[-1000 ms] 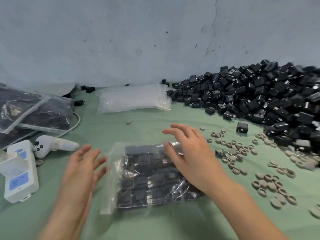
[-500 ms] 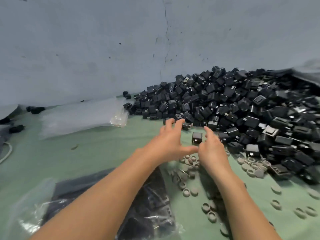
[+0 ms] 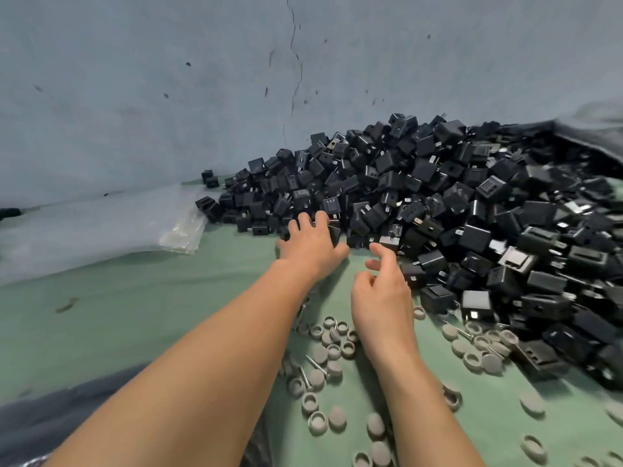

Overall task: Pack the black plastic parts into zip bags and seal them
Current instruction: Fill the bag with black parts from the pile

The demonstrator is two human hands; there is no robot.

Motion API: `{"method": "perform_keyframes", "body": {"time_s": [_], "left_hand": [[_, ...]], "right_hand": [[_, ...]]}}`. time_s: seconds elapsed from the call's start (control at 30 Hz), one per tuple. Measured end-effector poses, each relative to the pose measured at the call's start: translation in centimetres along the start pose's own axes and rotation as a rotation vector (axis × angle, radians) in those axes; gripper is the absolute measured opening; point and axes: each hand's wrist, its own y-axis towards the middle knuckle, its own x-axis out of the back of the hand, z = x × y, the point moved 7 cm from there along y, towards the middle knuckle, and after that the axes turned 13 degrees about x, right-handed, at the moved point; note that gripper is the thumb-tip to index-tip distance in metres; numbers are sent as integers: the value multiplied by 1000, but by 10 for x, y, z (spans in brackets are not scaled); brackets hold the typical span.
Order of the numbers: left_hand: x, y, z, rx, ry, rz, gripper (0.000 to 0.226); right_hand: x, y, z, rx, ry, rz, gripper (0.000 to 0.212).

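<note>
Your left hand (image 3: pixel 312 246) grabs at the black parts pile (image 3: pixel 455 210), right hand (image 3: pixel 381 291) loosely open, empty; most parts remain unbagged.

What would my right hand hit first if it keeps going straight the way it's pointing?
Most likely the near edge of the pile of black plastic parts: the right hand points forward at it, fingertips close, though depth is hard to judge.
</note>
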Motion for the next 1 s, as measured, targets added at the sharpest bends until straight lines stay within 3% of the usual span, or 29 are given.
{"method": "perform_keyframes", "body": {"time_s": [0.2,0.3,0.77,0.83,0.93,1.0], "left_hand": [[7,14,18,-56,-1,26,51],[10,16,27,-30,107,-27,56],[19,-7,-3,-98,145,-2,52],[28,-14,0,-50,-105,94,47],[46,-32,19,213,-1060,519,28],[67,-58,27,259,-1538,807,29]], "right_hand": [[-2,2,-4,0,4,-26,43],[-1,3,-4,4,2,-29,42],[0,5,-3,16,56,-56,40],[5,5,1,27,99,-84,40],[15,7,17,48,232,-176,35],[23,5,30,2,398,-240,29]]}}
